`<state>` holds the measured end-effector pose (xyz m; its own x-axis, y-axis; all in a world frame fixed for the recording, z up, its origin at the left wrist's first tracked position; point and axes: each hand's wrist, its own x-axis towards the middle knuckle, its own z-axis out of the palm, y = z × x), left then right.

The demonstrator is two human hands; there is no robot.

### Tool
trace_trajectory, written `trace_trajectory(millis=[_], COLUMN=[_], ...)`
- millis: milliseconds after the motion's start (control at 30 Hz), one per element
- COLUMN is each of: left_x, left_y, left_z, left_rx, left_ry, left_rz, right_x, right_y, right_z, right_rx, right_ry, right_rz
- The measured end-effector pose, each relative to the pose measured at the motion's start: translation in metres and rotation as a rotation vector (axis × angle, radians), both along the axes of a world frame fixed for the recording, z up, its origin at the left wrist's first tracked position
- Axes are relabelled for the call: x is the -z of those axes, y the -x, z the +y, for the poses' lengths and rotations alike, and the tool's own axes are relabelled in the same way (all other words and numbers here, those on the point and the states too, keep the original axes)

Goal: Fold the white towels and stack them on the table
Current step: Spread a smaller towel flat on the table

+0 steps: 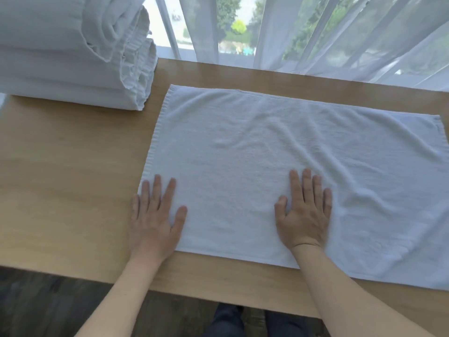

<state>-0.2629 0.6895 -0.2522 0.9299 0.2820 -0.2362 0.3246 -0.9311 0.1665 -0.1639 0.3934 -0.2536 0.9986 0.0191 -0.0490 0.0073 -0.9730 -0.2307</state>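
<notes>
A white towel (279, 147) lies spread flat on the wooden table (68, 171), running off the right edge of the view. My left hand (155, 215) presses flat on its near left corner, fingers straight and partly over the towel's left edge. My right hand (303, 212) lies flat on the towel near its front edge, fingers spread. A stack of folded white towels (73, 57) sits at the table's far left corner, its folded edges facing right.
A sheer white curtain (340, 32) hangs over the window behind the table's far edge. Bare wood shows to the left of the spread towel and along the near edge. Dark floor and my legs (230, 319) are below the table.
</notes>
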Motion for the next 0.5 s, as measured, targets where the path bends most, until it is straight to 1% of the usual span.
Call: trace_trajectory(millis=[100, 200, 267, 367, 400, 433, 500], left_x=[-0.002, -0.005, -0.006, -0.005, -0.006, -0.006, -0.006], left_y=[0.002, -0.003, -0.007, -0.021, -0.028, -0.035, -0.049], left_z=[0.005, -0.018, -0.045, -0.099, -0.118, -0.137, -0.171], left_rx=[-0.023, 0.017, 0.098, 0.266, 0.316, 0.365, 0.452], left_ry=[0.009, 0.057, 0.095, 0.148, 0.161, 0.172, 0.200], left_rz=[-0.002, -0.050, -0.068, -0.096, -0.104, -0.103, -0.098], right_x=[-0.005, -0.006, -0.010, -0.020, -0.023, -0.025, -0.026], right_y=[0.001, 0.000, -0.002, 0.003, 0.007, 0.010, 0.014], right_z=[0.001, 0.002, 0.000, -0.010, -0.017, -0.025, -0.048], right_rx=[-0.003, -0.021, -0.029, -0.019, -0.017, -0.014, -0.005], right_ry=[0.002, 0.010, -0.053, -0.336, -0.395, -0.412, -0.345], right_rz=[0.023, 0.076, 0.116, 0.135, 0.129, 0.121, 0.121])
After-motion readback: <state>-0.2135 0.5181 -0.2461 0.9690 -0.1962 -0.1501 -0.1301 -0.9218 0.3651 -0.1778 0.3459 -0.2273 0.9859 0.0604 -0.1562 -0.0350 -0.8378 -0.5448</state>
